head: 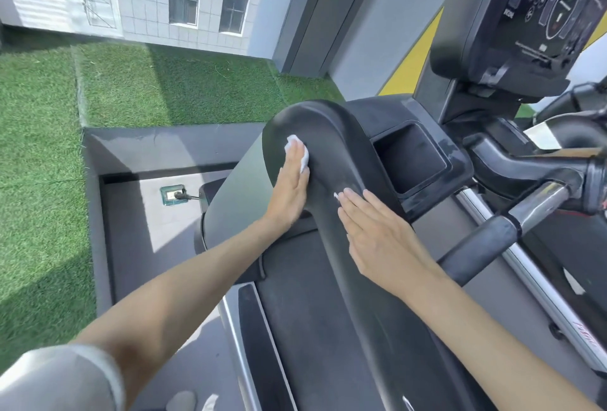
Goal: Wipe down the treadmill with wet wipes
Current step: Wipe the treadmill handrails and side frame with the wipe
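The black treadmill arm (331,154) curves up from the lower middle to its rounded top end at centre. My left hand (290,190) lies flat on the arm's left face, fingers straight, pressing a white wet wipe (303,156) against it near the top. My right hand (377,240) lies flat on the arm's right side, fingers straight; a small white bit of a second wipe (336,195) shows at its fingertips. The console (538,16) with its display sits at the upper right.
A cup recess (410,158) sits right of the arm. A chrome and black handlebar (512,223) crosses at right. The belt (295,312) runs below. A floor socket with a plug (174,195) lies left, beside green artificial turf (131,89) and a window.
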### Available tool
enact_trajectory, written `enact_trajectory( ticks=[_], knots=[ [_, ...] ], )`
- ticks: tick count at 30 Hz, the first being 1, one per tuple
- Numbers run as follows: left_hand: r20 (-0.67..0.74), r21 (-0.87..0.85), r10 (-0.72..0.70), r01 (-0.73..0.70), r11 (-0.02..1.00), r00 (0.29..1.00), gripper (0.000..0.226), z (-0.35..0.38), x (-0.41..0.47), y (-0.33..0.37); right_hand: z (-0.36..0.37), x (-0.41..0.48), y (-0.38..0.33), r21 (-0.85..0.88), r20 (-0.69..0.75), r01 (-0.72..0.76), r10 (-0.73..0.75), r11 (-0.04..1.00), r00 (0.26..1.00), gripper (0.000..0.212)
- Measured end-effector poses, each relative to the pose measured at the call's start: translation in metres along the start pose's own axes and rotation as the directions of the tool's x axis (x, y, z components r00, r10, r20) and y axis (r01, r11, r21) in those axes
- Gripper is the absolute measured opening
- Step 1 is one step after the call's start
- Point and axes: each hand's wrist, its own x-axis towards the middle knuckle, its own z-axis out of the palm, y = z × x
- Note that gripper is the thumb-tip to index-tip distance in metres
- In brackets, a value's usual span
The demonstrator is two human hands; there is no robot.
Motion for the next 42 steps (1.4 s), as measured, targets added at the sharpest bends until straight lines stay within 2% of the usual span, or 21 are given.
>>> enact_trajectory(
  ticks=[3, 5, 6, 8, 10, 14, 16, 18, 20, 21, 24, 26, 29, 30, 33, 35, 36, 38, 40, 41, 42],
  knots=[
    [0.101, 0.025, 0.267, -0.271, 0.962, 0.958, 0.055, 0.024, -0.041, 0.003, 0.002, 0.001, -0.001, -0.018, 0.008, 0.002, -0.002, 1.000, 1.000, 0.045],
    [0.137, 0.067, 0.339, -0.351, 0.934, 0.931, 0.053, 0.022, -0.043, -0.006, 0.003, 0.001, -0.002, -0.048, 0.014, 0.010, -0.009, 0.999, 1.000, 0.048],
    [0.100, 0.077, 0.296, -0.304, 0.949, 0.950, 0.053, 0.021, -0.033, -0.014, 0.002, 0.001, -0.002, -0.053, 0.018, 0.015, -0.014, 0.998, 1.000, 0.049],
    [-0.048, -0.012, 0.052, -0.053, 0.999, 0.997, 0.056, 0.015, -0.007, -0.023, 0.000, 0.001, -0.002, -0.053, 0.021, 0.021, -0.020, 0.998, 1.000, 0.048],
    [-0.110, -0.101, -0.108, 0.097, 0.990, 0.988, 0.059, 0.011, -0.001, -0.020, -0.001, 0.001, -0.002, -0.040, 0.013, 0.016, -0.016, 0.999, 1.000, 0.046],
    [0.055, -0.027, 0.151, -0.149, 0.988, 0.987, 0.052, 0.031, -0.051, 0.005, 0.001, 0.002, 0.000, -0.035, 0.000, 0.014, -0.014, 0.999, 1.000, 0.047],
    [0.028, 0.026, 0.145, -0.145, 0.989, 0.989, 0.051, 0.026, -0.043, -0.006, 0.001, 0.003, -0.001, -0.045, -0.003, 0.019, -0.019, 0.999, 1.000, 0.047],
    [-0.077, -0.022, -0.132, 0.131, 0.991, 0.988, 0.052, 0.018, -0.017, -0.022, 0.000, 0.003, -0.001, -0.043, 0.002, 0.020, -0.020, 0.999, 1.000, 0.046],
    [-0.128, -0.091, -0.358, 0.349, 0.933, 0.925, 0.053, 0.012, -0.005, -0.029, -0.002, 0.003, -0.001, -0.039, 0.007, 0.020, -0.020, 0.999, 1.000, 0.047],
    [-0.118, -0.105, -0.337, 0.325, 0.940, 0.934, 0.054, 0.016, -0.010, -0.023, -0.002, 0.003, -0.001, -0.033, 0.002, 0.020, -0.020, 0.999, 1.000, 0.047],
    [-0.041, -0.067, -0.019, 0.016, 0.998, 0.999, 0.051, 0.030, -0.038, 0.000, -0.002, 0.002, -0.002, -0.014, -0.018, 0.006, -0.007, 1.000, 1.000, 0.046],
    [-0.038, -0.013, 0.041, -0.041, 0.999, 0.998, 0.047, 0.030, -0.035, 0.000, -0.002, 0.003, -0.002, -0.012, -0.021, 0.003, -0.003, 1.000, 1.000, 0.047],
    [-0.169, -0.154, -0.340, 0.316, 0.936, 0.925, 0.035, 0.019, -0.010, -0.015, -0.004, 0.003, -0.001, -0.021, -0.020, 0.006, -0.006, 1.000, 1.000, 0.046],
    [-0.158, -0.209, -0.398, 0.363, 0.908, 0.904, 0.033, 0.018, -0.008, -0.019, -0.004, 0.003, -0.001, -0.027, -0.021, 0.006, -0.007, 1.000, 1.000, 0.045],
    [-0.092, -0.176, -0.191, 0.173, 0.969, 0.977, 0.058, 0.042, -0.034, -0.018, -0.003, 0.002, -0.001, -0.003, -0.021, 0.002, -0.002, 1.000, 1.000, 0.043],
    [-0.078, -0.161, -0.063, 0.050, 0.986, 0.995, 0.059, 0.049, -0.047, -0.017, -0.004, 0.003, -0.001, 0.023, -0.029, -0.005, 0.005, 1.000, 1.000, 0.046],
    [-0.093, -0.168, -0.068, 0.052, 0.984, 0.993, 0.057, 0.045, -0.040, -0.021, -0.004, 0.004, 0.000, 0.030, -0.030, -0.002, 0.003, 1.000, 1.000, 0.047],
    [-0.151, -0.181, -0.277, 0.249, 0.951, 0.949, 0.055, 0.029, -0.013, -0.026, -0.004, 0.004, 0.000, 0.021, -0.039, 0.004, -0.003, 1.000, 0.999, 0.044],
    [-0.182, -0.262, -0.533, 0.482, 0.836, 0.826, 0.052, 0.015, 0.009, -0.034, -0.002, 0.004, 0.000, 0.015, -0.050, 0.005, -0.004, 1.000, 0.999, 0.041],
    [-0.167, -0.278, -0.560, 0.506, 0.817, 0.812, 0.052, 0.016, 0.005, -0.029, -0.001, 0.004, 0.000, 0.021, -0.052, 0.007, -0.006, 1.000, 0.999, 0.041],
    [-0.153, -0.258, -0.513, 0.467, 0.846, 0.845, 0.052, 0.023, -0.006, -0.018, -0.001, 0.004, 0.000, 0.029, -0.052, 0.007, -0.006, 1.000, 0.999, 0.042]
  ],
)
